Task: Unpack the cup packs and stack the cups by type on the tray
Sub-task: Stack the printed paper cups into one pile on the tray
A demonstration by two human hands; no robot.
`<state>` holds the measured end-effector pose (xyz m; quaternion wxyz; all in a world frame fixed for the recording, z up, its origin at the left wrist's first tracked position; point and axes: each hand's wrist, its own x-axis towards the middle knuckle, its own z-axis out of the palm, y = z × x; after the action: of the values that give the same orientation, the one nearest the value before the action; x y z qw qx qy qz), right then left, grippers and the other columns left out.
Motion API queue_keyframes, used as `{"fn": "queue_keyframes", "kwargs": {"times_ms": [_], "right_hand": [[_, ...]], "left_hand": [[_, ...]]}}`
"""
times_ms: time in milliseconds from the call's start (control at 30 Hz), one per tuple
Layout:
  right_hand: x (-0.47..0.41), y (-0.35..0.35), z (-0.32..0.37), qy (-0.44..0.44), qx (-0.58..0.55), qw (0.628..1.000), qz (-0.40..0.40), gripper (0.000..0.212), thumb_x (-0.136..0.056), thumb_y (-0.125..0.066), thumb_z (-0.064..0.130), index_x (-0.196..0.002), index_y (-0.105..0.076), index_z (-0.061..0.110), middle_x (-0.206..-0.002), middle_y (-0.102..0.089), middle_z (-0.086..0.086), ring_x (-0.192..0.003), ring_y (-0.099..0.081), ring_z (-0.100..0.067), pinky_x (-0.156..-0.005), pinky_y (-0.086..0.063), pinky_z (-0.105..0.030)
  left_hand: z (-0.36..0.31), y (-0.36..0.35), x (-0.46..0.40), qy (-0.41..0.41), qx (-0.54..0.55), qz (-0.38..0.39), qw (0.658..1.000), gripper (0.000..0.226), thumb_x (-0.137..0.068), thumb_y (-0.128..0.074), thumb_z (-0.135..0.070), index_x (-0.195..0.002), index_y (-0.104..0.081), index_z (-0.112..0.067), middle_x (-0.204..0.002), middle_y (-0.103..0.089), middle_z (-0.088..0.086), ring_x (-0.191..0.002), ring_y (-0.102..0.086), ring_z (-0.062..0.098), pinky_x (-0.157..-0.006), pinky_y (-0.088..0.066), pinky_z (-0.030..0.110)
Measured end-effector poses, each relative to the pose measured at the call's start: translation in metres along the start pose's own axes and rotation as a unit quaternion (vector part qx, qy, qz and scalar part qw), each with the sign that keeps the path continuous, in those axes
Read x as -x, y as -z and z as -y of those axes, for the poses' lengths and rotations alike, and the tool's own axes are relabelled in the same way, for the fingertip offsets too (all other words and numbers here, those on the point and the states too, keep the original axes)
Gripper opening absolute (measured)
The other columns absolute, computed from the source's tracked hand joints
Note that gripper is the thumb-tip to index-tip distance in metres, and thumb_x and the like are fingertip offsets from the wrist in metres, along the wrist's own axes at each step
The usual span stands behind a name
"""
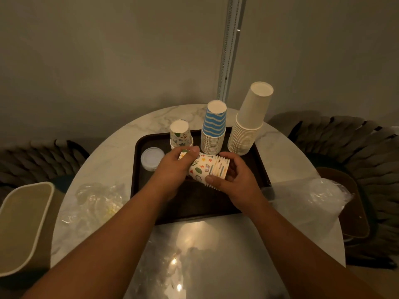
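Note:
A dark tray [216,210] lies on the round marble table. On its far side stand three upside-down stacks: small patterned cups [180,134] at the left, blue-striped cups [213,130] in the middle, tall plain white cups [248,124] at the right. Above the tray I hold a sideways stack of patterned cups [206,168] between both hands. My left hand [174,167] grips its bottom end, thumb on top. My right hand [235,180] curls round the rim end. A pile of clear lids [152,159] sits on the tray's left.
Crumpled clear plastic wrap lies on the table at the left [97,201], at the right [321,195] and along the front [194,266]. A beige bin [23,223] stands left of the table. Woven chairs [354,152] flank both sides.

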<state>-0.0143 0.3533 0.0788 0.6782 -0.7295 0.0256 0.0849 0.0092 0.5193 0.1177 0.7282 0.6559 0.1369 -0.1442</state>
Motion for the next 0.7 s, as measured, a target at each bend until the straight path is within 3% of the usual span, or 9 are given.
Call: {"fn": "queue_keyframes", "kwargs": {"times_ms": [233,400,500,533,600,700], "right_hand": [[0.002,-0.005,0.008,0.035,-0.006,0.999,0.003,0.061,-0.062,-0.084,0.029,-0.112,-0.05,0.039,-0.117,-0.061,0.01,-0.109,-0.064,-0.013,-0.083,-0.058,-0.033],[-0.001,-0.004,0.0,0.042,-0.013,0.999,-0.023,0.061,-0.067,-0.085,0.021,-0.117,-0.051,0.031,-0.121,-0.061,0.005,-0.11,-0.063,-0.014,-0.083,-0.058,-0.032],[-0.003,0.0,-0.004,0.03,-0.056,0.996,-0.062,0.056,-0.07,-0.083,0.015,-0.113,-0.051,0.033,-0.12,-0.062,0.001,-0.109,-0.064,-0.013,-0.082,-0.058,-0.031],[-0.004,0.002,-0.005,0.026,-0.059,0.996,-0.069,0.055,-0.071,-0.082,0.015,-0.11,-0.051,0.036,-0.119,-0.062,0.002,-0.109,-0.063,-0.013,-0.083,-0.058,-0.031],[-0.005,0.006,-0.006,0.022,-0.051,0.996,-0.074,0.052,-0.073,-0.081,0.014,-0.106,-0.05,0.039,-0.118,-0.061,0.006,-0.109,-0.062,-0.013,-0.084,-0.057,-0.031],[-0.007,0.009,-0.009,0.014,-0.051,0.996,-0.078,0.05,-0.073,-0.08,0.014,-0.105,-0.049,0.039,-0.115,-0.06,0.01,-0.11,-0.061,-0.013,-0.085,-0.057,-0.032]], "left_hand": [[0.001,0.005,0.01,0.028,0.102,-0.006,0.994,0.021,-0.096,-0.055,-0.032,-0.105,-0.061,-0.014,-0.094,-0.075,0.006,-0.091,-0.073,0.019,-0.073,-0.059,0.033],[-0.005,0.001,-0.002,0.014,0.03,-0.047,0.998,0.036,-0.091,-0.061,-0.042,-0.105,-0.064,-0.009,-0.097,-0.075,0.011,-0.089,-0.073,0.023,-0.073,-0.06,0.039],[-0.036,0.013,-0.022,-0.064,-0.062,-0.13,0.988,0.035,-0.088,-0.065,-0.048,-0.098,-0.068,-0.015,-0.091,-0.075,0.006,-0.087,-0.073,0.024,-0.074,-0.06,0.042],[-0.049,0.018,-0.031,-0.115,-0.125,-0.161,0.972,0.032,-0.088,-0.064,-0.05,-0.099,-0.068,-0.02,-0.095,-0.074,0.002,-0.089,-0.072,0.021,-0.079,-0.06,0.042],[-0.075,0.026,-0.045,-0.211,-0.281,-0.203,0.914,0.047,-0.087,-0.063,-0.053,-0.12,-0.062,-0.02,-0.116,-0.067,0.001,-0.104,-0.065,0.017,-0.091,-0.054,0.039],[-0.092,0.028,-0.067,-0.269,-0.477,-0.19,0.815,0.072,-0.086,-0.065,-0.052,-0.144,-0.043,-0.014,-0.139,-0.051,0.011,-0.125,-0.049,0.025,-0.101,-0.041,0.036]]}}
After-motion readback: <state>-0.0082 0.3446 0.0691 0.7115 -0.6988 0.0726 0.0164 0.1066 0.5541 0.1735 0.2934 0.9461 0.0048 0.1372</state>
